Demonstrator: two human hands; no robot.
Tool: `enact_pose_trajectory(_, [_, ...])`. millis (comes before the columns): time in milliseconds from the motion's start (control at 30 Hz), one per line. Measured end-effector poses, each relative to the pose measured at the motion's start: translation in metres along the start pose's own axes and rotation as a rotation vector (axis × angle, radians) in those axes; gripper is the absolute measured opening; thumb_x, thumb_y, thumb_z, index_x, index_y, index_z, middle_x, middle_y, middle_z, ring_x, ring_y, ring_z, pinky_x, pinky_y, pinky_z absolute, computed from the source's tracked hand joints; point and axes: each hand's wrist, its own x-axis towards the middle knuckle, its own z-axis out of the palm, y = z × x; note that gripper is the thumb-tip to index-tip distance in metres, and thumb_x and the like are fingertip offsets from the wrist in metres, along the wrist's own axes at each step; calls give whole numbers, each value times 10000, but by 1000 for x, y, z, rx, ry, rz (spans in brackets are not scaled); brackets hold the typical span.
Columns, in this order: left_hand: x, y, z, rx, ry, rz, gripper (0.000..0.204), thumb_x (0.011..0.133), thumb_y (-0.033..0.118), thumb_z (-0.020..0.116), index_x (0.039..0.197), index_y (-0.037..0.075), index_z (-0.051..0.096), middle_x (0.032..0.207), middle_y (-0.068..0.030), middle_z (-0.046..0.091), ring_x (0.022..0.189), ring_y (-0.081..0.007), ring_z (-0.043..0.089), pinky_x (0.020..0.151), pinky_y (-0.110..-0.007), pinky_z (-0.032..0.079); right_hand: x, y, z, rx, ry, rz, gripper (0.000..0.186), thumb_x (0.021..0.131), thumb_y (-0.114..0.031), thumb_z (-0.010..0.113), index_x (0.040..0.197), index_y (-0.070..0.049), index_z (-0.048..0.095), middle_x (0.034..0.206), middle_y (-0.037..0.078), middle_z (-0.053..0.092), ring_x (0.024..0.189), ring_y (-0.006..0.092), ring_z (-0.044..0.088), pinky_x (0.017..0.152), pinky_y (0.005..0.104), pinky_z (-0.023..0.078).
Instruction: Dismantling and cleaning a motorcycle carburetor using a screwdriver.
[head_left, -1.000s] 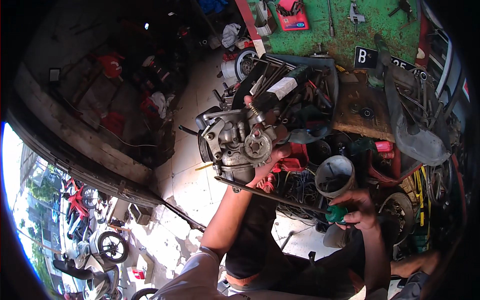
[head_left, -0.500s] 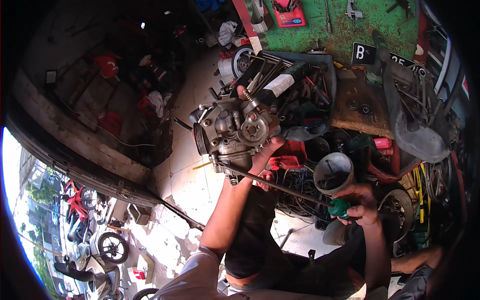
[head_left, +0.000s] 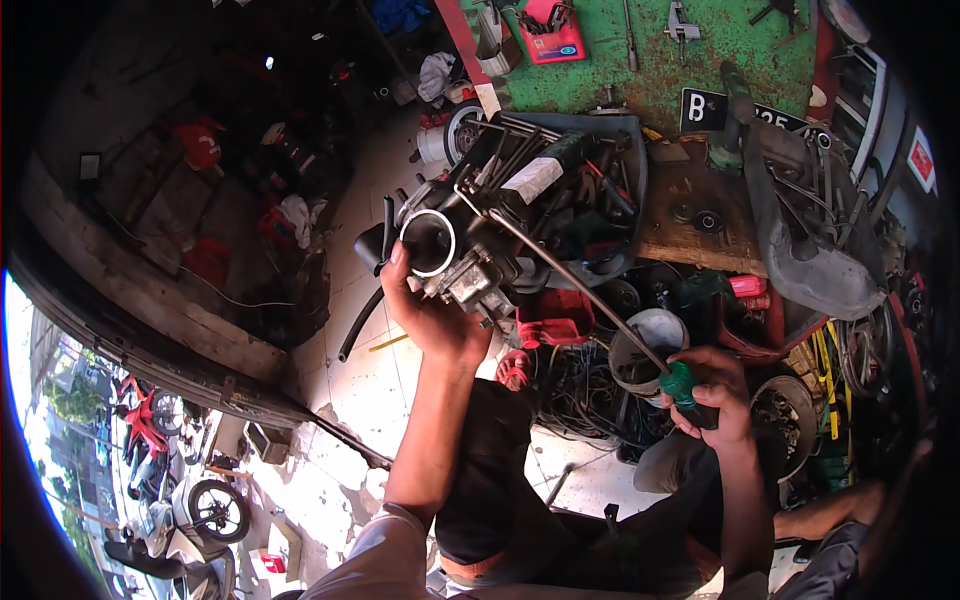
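My left hand (head_left: 445, 318) holds up a metal carburetor (head_left: 470, 280) from below, the thumb along its side. The carburetor's round, light-rimmed opening faces me, and a black rubber hose (head_left: 362, 325) hangs down at its left. In my right hand (head_left: 722, 400) is the green handle of a long screwdriver (head_left: 678, 382), fingers wrapped round it. Its shaft slants up and left, and the tip ends by the carburetor's upper right side. Whether the tip touches it, I cannot tell.
Behind the carburetor a grey tub (head_left: 643, 165) holds many tools. A green, rust-marked workbench (head_left: 590, 88) stands at the back. Nearer are a red container (head_left: 560, 316), a pale bucket (head_left: 668, 326) and a wooden board (head_left: 735, 245). Motorcycles, one with a black wheel (head_left: 218, 508), stand at the left.
My left hand has turned the carburetor, so its round opening now faces me, and the thumb has come to the near side. The screwdriver's tip has risen from its lower edge to its upper right.
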Motion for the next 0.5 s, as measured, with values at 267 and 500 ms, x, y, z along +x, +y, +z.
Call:
enact_pose_trajectory(267, [15, -5, -8, 129, 347, -10, 518, 815, 308, 582, 1250, 51, 468, 1277, -127, 479, 1197, -280, 426, 1015, -509, 314, 2, 4, -14, -103, -52, 71, 410, 776, -99, 579, 1157, 40, 519, 842, 141, 634, 478, 91, 500, 372, 206, 347])
enact_pose_trajectory(500, [34, -7, -32, -276, 228, -353, 652, 629, 362, 730, 1162, 81, 482, 1175, -171, 454, 1128, -366, 375, 918, -560, 335, 11, 20, -8, 229, -27, 15, 321, 710, -99, 584, 1007, 22, 597, 756, 105, 627, 459, 128, 510, 377, 248, 377])
